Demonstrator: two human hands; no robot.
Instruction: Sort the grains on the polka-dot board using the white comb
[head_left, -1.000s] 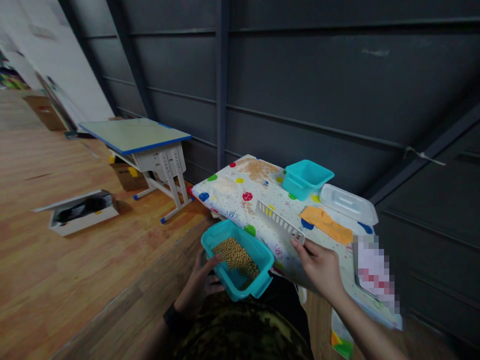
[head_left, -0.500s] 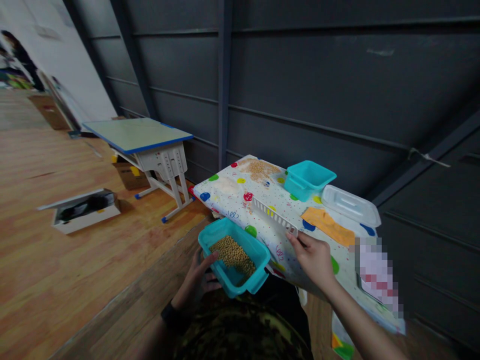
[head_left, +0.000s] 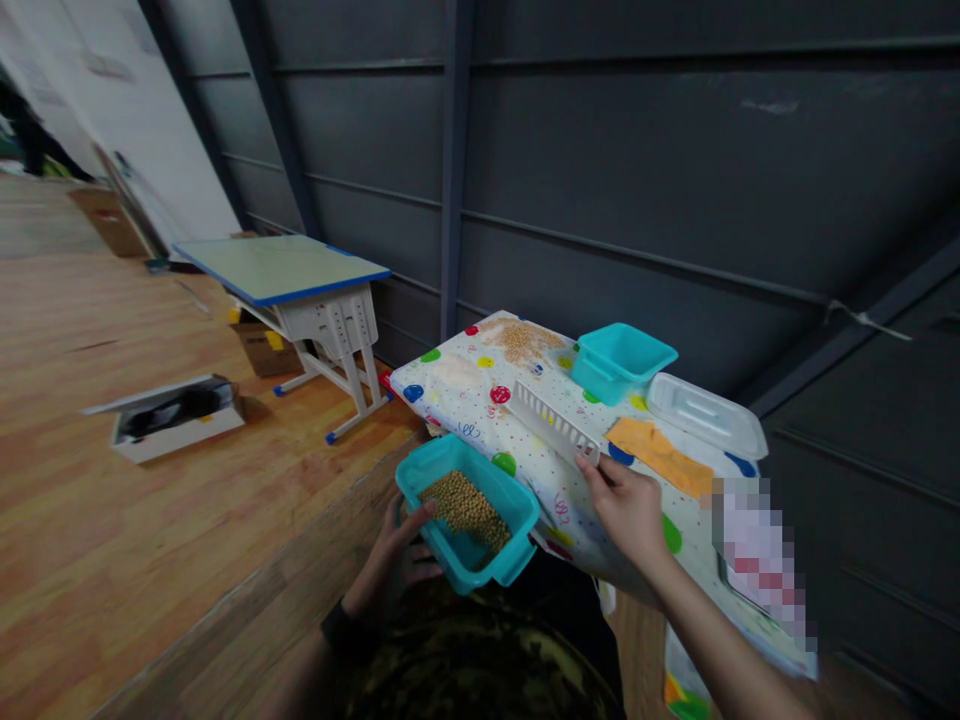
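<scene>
My left hand (head_left: 401,550) grips the near left side of a teal plastic container (head_left: 517,490), its thumb over the rim. Inside lies a heap of round tan beans (head_left: 469,508), which look like soybeans. The container is tilted and held off the table's front edge, above my lap. In my right hand (head_left: 622,500), thumb and fingers pinch the near end of a white slotted plastic strip or tray (head_left: 551,420), held over the tablecloth. Farther back on the cloth are spread beans (head_left: 520,340) and a pale patch of fine grains (head_left: 454,372).
A second teal container (head_left: 626,362), a clear lid (head_left: 707,413) and an orange cloth (head_left: 660,455) lie on the spotted tablecloth (head_left: 480,410). A dark panelled wall (head_left: 637,180) rises behind. To the left stand a school desk (head_left: 285,268) and an open white box (head_left: 180,425).
The white slotted piece has tipped slightly in my right hand, showing more of its inner face. My left hand and the bean container stay nearly in place. The view has shifted a little.
</scene>
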